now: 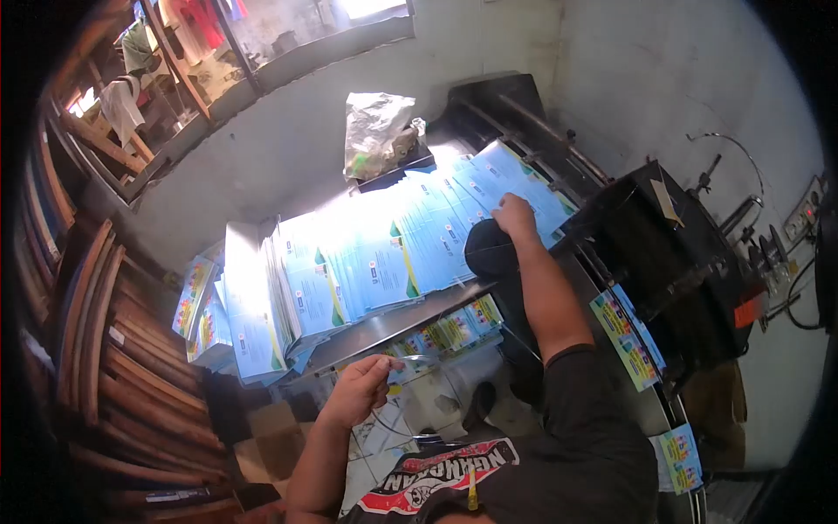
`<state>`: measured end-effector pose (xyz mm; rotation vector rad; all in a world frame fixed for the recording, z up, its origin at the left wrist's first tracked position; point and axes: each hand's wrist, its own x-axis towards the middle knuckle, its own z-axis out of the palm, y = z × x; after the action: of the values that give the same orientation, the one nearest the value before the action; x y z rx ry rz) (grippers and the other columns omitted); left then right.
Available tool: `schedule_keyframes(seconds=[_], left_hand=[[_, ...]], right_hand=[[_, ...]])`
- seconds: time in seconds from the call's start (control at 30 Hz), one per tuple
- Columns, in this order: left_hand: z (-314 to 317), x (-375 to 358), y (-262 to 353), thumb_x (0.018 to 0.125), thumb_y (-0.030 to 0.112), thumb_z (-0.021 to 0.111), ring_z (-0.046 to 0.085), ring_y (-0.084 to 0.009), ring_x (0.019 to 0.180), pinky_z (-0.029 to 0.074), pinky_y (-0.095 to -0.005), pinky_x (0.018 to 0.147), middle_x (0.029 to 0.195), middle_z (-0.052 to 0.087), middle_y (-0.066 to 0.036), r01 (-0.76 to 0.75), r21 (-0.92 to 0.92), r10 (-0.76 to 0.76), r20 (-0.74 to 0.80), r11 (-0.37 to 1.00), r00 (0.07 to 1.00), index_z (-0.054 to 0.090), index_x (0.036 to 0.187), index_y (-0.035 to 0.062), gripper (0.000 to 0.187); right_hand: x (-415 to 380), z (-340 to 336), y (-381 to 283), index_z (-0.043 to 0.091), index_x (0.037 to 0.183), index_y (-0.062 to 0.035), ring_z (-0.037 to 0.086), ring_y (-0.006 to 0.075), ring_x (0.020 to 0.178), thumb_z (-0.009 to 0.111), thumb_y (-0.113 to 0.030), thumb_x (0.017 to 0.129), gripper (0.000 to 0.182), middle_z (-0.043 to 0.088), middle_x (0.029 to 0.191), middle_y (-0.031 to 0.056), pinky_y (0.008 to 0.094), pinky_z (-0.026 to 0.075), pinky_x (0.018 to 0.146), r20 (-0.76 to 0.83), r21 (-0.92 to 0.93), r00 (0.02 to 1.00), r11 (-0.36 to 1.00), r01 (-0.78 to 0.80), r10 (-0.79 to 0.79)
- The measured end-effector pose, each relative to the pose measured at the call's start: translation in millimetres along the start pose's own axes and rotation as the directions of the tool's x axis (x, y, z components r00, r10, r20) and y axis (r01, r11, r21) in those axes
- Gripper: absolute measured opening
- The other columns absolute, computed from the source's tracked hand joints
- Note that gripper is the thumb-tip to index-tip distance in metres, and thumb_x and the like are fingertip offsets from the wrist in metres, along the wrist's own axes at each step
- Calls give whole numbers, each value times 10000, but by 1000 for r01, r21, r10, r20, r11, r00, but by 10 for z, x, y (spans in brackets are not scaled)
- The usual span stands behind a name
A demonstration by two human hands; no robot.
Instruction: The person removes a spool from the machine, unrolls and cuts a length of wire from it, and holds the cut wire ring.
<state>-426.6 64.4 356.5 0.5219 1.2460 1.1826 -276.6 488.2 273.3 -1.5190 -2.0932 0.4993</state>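
Note:
A long row of blue printed sheets (pixel 384 253) lies overlapped across the metal table (pixel 349 349), bright where sunlight falls on it. My right hand (pixel 517 215) reaches over to the right part of this row, its fingers curled down at a sheet's surface; the fingertips are partly hidden. Lower down, my left hand (pixel 360 389) is closed in a pinch on a thin pale strip (pixel 417 359). A curved thin line hangs below that hand, near my shirt. Beneath my right forearm is a dark rounded machine part (pixel 491 249).
Stacked printed booklets (pixel 209 327) stand at the table's left end. More printed sheets (pixel 463 330) lie on a lower level. A black machine (pixel 646 236) with rods fills the right side. A plastic bag (pixel 375 131) sits behind the row. Wooden frames (pixel 148 384) line the left.

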Motion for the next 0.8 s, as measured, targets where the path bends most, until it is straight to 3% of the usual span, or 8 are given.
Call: schedule_keyframes(seconds=[0.27, 0.33, 0.43, 0.57, 0.63, 0.67, 0.73, 0.8], left_hand=[[-292, -11, -121, 958, 344, 519, 256, -48, 422, 232, -209, 402, 559, 287, 74, 6, -74, -18, -161, 997, 987, 574, 1016, 64, 292], [-342, -48, -168, 976, 326, 482, 250, -46, 414, 212, -218, 396, 540, 309, 75, -22, -90, 6, -175, 996, 985, 596, 1014, 64, 289], [-434, -126, -279, 970, 331, 492, 246, -49, 413, 209, -222, 397, 542, 303, 74, -15, -103, -6, -202, 995, 979, 592, 1019, 67, 287], [-487, -169, -354, 957, 356, 511, 250, -53, 421, 208, -223, 399, 540, 299, 76, 46, -64, -57, -179, 997, 982, 575, 1031, 73, 299], [-478, -140, -382, 960, 353, 507, 251, -53, 427, 207, -221, 399, 539, 296, 77, 56, -99, -68, -123, 994, 990, 569, 1030, 72, 296], [-454, -130, -412, 963, 350, 502, 251, -52, 432, 206, -219, 400, 537, 292, 77, 50, -130, -60, -71, 990, 996, 563, 1030, 71, 293], [-346, -47, -450, 967, 345, 498, 246, -50, 431, 203, -218, 399, 535, 286, 77, 60, -168, -66, -31, 984, 997, 559, 1027, 72, 287], [-229, -27, -622, 970, 341, 493, 240, -49, 431, 201, -217, 398, 533, 281, 77, 68, -204, -66, 12, 977, 998, 555, 1023, 72, 281]], right_hand=[[-121, 27, -786, 626, 1095, -85, 595, 319, 1071, 687, -563, 716, 614, 627, 1138, 133, 485, 457, 905, 396, -293, 916, 938, 186, -58], [-375, -60, -931, 533, 1246, -90, 491, 311, 1209, 697, -569, 701, 744, 541, 1264, 136, 551, 351, 1001, 549, -360, 819, 837, 412, -167], [-905, 14, -819, 402, 1364, -87, 351, 309, 1316, 729, -484, 715, 828, 428, 1360, 146, 612, 229, 1051, 425, -311, 757, 705, 637, -497], [-1703, -254, -530, 308, 1423, -89, 295, 313, 1343, 764, -367, 716, 886, 368, 1396, 161, 553, 203, 1093, 343, -201, 733, 717, 668, -587], [-2095, -259, -265, 321, 1415, -64, 343, 289, 1321, 751, -287, 762, 813, 363, 1411, 149, 476, 278, 1080, 139, 396, 776, 753, 525, -615], [-2353, -293, -163, 321, 1415, -64, 343, 289, 1321, 751, -287, 762, 813, 363, 1411, 149, 476, 278, 1080, 150, 398, 783, 762, 510, -603], [-2864, -452, -45, 324, 1411, -44, 425, 248, 1263, 701, -289, 829, 736, 396, 1401, 128, 392, 358, 1030, 586, 787, 722, 470, -400, -366], [-3341, -509, 82, 332, 1405, -38, 464, 234, 1222, 661, -288, 863, 681, 427, 1377, 117, 380, 391, 993, 631, 770, 673, 416, -483, -386]])
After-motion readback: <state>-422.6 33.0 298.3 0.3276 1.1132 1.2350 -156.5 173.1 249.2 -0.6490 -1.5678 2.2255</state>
